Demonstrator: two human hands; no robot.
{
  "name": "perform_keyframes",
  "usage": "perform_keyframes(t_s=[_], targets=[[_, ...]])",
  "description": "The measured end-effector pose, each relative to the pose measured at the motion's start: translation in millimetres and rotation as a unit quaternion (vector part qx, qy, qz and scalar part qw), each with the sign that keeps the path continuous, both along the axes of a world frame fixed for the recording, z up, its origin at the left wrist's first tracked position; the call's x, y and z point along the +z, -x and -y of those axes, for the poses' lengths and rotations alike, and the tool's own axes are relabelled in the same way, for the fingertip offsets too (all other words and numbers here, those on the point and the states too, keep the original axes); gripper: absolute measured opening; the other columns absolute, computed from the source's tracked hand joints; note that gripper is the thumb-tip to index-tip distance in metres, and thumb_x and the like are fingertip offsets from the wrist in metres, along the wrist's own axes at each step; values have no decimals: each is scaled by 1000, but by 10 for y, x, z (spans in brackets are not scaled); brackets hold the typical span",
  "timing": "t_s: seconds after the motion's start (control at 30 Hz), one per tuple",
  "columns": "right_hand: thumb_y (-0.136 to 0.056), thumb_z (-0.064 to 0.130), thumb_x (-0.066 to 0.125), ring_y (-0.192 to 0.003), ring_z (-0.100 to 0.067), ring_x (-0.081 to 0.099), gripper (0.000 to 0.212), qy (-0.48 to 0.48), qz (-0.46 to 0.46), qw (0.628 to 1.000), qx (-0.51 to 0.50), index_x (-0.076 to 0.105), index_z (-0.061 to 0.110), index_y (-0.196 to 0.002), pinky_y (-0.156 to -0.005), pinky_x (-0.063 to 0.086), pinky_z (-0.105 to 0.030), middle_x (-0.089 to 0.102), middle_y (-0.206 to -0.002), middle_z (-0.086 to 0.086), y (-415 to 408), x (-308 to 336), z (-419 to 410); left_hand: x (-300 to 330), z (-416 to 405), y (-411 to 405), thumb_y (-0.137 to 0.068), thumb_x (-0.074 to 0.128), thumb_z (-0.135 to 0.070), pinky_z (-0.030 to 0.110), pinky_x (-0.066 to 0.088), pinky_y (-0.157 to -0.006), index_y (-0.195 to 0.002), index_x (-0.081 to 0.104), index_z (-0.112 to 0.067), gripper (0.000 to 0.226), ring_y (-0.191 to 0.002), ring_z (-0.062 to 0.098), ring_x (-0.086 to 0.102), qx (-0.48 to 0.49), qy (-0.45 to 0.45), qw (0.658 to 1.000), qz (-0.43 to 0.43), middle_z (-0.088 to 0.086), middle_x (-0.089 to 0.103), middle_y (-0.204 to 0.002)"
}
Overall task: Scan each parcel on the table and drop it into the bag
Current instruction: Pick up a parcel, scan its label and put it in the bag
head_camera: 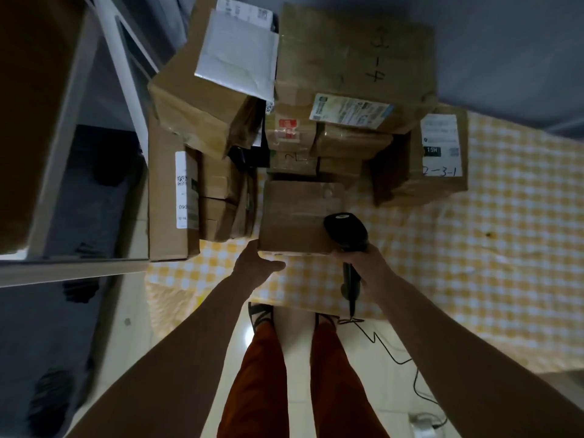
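Observation:
A small plain cardboard parcel (297,213) lies at the near edge of the table (474,248), which wears a yellow checked cloth. My left hand (256,263) touches the parcel's near left corner, thumb spread along its front edge, fingers partly hidden under it. My right hand (363,267) grips a black handheld barcode scanner (346,235), whose head sits over the parcel's near right corner. The scanner's cable (395,352) trails down to the floor. No bag is in view.
Behind the small parcel, several taped cardboard boxes (354,64) are stacked high, some with white labels. A tall box (172,197) stands at the table's left edge. A grey shelf frame (79,153) is on the left. My legs stand against the table's front.

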State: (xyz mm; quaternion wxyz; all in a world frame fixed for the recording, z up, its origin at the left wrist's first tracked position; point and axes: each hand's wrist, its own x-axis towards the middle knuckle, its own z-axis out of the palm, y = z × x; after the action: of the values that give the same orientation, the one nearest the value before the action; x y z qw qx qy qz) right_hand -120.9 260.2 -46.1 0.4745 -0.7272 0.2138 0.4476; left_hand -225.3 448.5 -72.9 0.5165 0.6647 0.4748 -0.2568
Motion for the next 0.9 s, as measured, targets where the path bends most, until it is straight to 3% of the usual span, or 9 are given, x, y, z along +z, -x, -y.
perform_keyframes(t_s=[0.1,0.23,0.33,0.4,0.47,0.6,0.7,0.77,0.9], targets=[[-82,2,69,-88,-29,51,27,-5,30,1000,-1,60,-2,-107,-74,36,-39,55,-87,-10,-37,170,51,62,-9,26,-73,84,-15,33,49,-85,-129,49,-12,66,-112,28,59,-8,-28,999,34,4,60,-120],[-80,6,71,-97,-29,57,30,-36,74,996,-41,61,9,-109,-87,42,-43,62,-99,-12,-187,447,64,189,-60,-46,-75,80,-5,12,46,-55,-110,56,-8,43,-85,18,62,32,-48,995,77,7,67,-99],[-82,4,69,-94,-23,58,26,-52,83,994,-45,60,14,-104,-88,43,-41,63,-98,-7,-290,538,-15,217,-49,-120,-76,78,-5,21,52,-68,-113,60,-7,42,-88,16,62,32,-54,994,94,6,69,-107],[-82,3,68,-90,-21,58,21,-47,74,996,-29,61,18,-95,-83,42,-38,63,-93,-4,-317,540,-78,209,-5,-150,-74,79,-3,31,55,-79,-121,57,-8,53,-95,19,63,20,-58,994,90,5,66,-111],[-82,3,69,-95,-27,61,20,-31,61,998,-15,63,13,-98,-84,45,-40,66,-96,-8,-321,504,-110,188,24,-176,-73,78,-3,37,55,-86,-132,53,-14,65,-104,22,64,4,-66,994,84,5,64,-116],[-81,4,70,-103,-33,62,28,-12,49,999,-17,62,7,-108,-94,47,-48,66,-109,-15,-365,464,-108,188,49,-210,-75,78,-6,38,52,-91,-142,43,-19,76,-117,25,58,1,-57,995,81,2,58,-130],[-82,4,69,-103,-33,62,24,-4,42,999,-4,63,7,-104,-93,48,-45,67,-107,-15,-341,440,-116,186,105,-217,-77,81,-17,47,54,-79,-149,25,-26,91,-118,33,55,-5,3,1000,26,4,55,-131],[-82,2,68,-103,-33,61,23,11,44,999,7,63,5,-104,-88,47,-43,67,-108,-16,-285,431,-120,178,132,-267,-79,79,-20,49,57,-76,-146,27,-25,86,-111,34,60,-8,-11,1000,19,6,57,-129],[-78,1,71,-95,-30,61,32,54,35,998,-20,62,3,-110,-79,47,-40,66,-102,-14,-129,397,-46,161,109,-521,-76,81,-19,41,49,-96,-145,40,-16,80,-121,27,55,-94,-108,986,88,7,55,-135]])
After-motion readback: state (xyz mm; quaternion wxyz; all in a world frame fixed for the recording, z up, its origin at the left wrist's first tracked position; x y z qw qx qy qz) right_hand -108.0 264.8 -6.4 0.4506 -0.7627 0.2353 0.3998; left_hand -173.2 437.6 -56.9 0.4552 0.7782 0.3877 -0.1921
